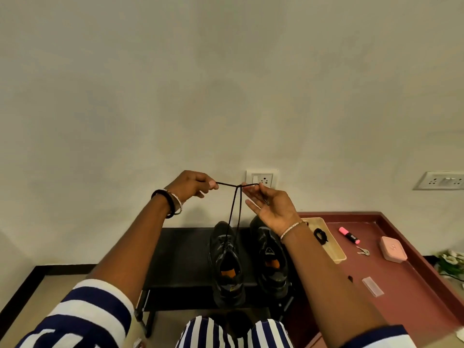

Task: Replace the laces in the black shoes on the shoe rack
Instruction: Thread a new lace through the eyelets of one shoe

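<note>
Left grip (193, 183) pinches the black lace (228, 183) between thumb and curled fingers. Right grip (273, 209) pinches the same lace at thumb and forefinger, other fingers spread, palm toward the camera; a lace end trails across that palm. Both are raised in front of the wall, with a short taut span between them.

Two strands drop from that span to the laced shoe (227, 259), which stands on the black shoe rack (180, 257) with its toe to the wall. The second shoe (270, 254) stands just beside it; can't tell if it's laced.

Handling, my read:
- Lace: thin round cord, very light, limp, no stiffness except under tension. Probably slick enough to slide through a loose pinch, so hold near the tips and keep it taut.
- Tips are the only stiff part; hold there for threading eyelets.
- Shoe: light, soft upper, and a hard pull on the lace would likely lift or tip it. Steady it at the heel collar or tongue.

A bundled lace (321, 236) lies in a pale tray (336, 257) on the red table (414, 280) to the right, presumably the other lace.

Writing: nothing readable. There's a triangular logo on the second shoe's tongue and orange patches on both insoles, too small to read. The pink case (393, 252) has a faint mark, illegible. The pink highlighter (349, 234) label is illegible too.
</note>
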